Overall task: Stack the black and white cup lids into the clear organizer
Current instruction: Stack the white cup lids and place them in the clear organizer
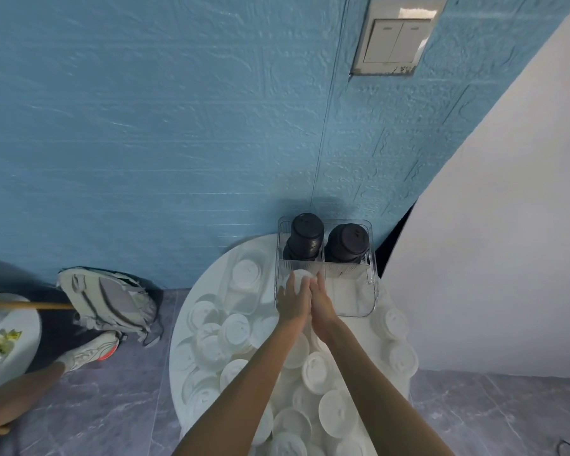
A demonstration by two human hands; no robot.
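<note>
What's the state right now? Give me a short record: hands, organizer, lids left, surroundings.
left hand: holds a white lid at the organizer's near left compartment
right hand: beside the left hand, touching it; grip unclear
organizer: clear, at the table's far edge; two black lid stacks in the far compartments
loose white lids: many scattered on the round white table
surroundings: blue wall, backpack on the floor

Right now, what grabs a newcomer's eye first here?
Two stacks of black lids stand in the far compartments of the clear organizer at the table's far edge. Both hands hold a stack of white lids in its near-left compartment. Loose white lids cover the round white table.
</note>
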